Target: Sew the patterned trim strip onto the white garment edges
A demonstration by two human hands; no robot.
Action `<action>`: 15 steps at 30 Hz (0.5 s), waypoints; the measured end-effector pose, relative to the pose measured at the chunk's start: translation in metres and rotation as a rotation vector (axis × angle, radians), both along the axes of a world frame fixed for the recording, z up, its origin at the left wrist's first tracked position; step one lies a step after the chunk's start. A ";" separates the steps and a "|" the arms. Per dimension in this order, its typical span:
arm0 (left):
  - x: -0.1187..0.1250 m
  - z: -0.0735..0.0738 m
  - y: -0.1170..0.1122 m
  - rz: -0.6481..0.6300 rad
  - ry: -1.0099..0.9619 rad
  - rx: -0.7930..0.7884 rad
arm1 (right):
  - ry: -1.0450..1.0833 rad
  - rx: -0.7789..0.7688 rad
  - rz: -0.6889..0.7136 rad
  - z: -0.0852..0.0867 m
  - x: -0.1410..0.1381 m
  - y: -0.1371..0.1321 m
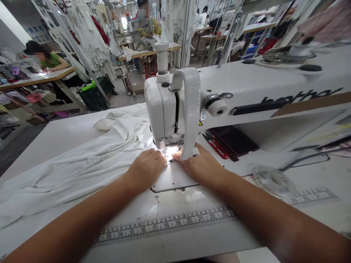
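Note:
A white sewing machine (170,106) stands before me, its lamp shining brightly on the needle area. My left hand (146,167) lies just left of the needle with curled fingers pressed together at the near edge of a white cloth (109,157). The cloth spreads in loose folds to the left and behind the machine head. On the other side of the needle, my right hand (201,166) has its thumb and fingers closed close to the presser foot. Part of it is hidden by the machine's white curved guard (191,113), and glare obscures what its fingertips grip.
Red-handled snips (218,148) and a dark phone (236,140) lie under the machine arm. A clear plastic disc (274,180) sits right of my right forearm. A printed ruler strip (167,226) runs along the table's front. Co-workers sit at other tables behind.

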State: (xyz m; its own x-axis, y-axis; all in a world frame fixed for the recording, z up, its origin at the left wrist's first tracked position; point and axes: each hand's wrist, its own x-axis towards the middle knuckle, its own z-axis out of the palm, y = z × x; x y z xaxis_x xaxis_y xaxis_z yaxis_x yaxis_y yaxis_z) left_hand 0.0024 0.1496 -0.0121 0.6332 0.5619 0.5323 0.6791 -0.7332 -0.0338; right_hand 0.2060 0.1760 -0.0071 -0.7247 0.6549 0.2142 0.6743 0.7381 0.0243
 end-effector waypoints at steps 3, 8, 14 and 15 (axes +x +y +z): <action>0.002 0.002 0.001 0.024 0.017 -0.020 | 0.013 -0.015 -0.018 0.001 -0.001 -0.001; 0.002 0.000 0.001 0.042 0.103 0.056 | 0.042 -0.043 -0.061 0.005 -0.003 -0.006; 0.002 -0.002 -0.004 0.031 0.069 0.083 | 0.058 -0.069 -0.274 0.025 0.028 0.007; 0.002 -0.002 -0.005 0.035 0.052 0.076 | 0.053 -0.067 -0.350 0.028 0.037 0.013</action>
State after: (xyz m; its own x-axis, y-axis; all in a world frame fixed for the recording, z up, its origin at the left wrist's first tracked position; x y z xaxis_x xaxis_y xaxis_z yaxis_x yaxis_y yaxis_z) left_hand 0.0043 0.1451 -0.0143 0.6417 0.5433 0.5413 0.7001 -0.7031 -0.1243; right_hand 0.2427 0.1892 0.0211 -0.4432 0.8751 0.1944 0.8853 0.4613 -0.0582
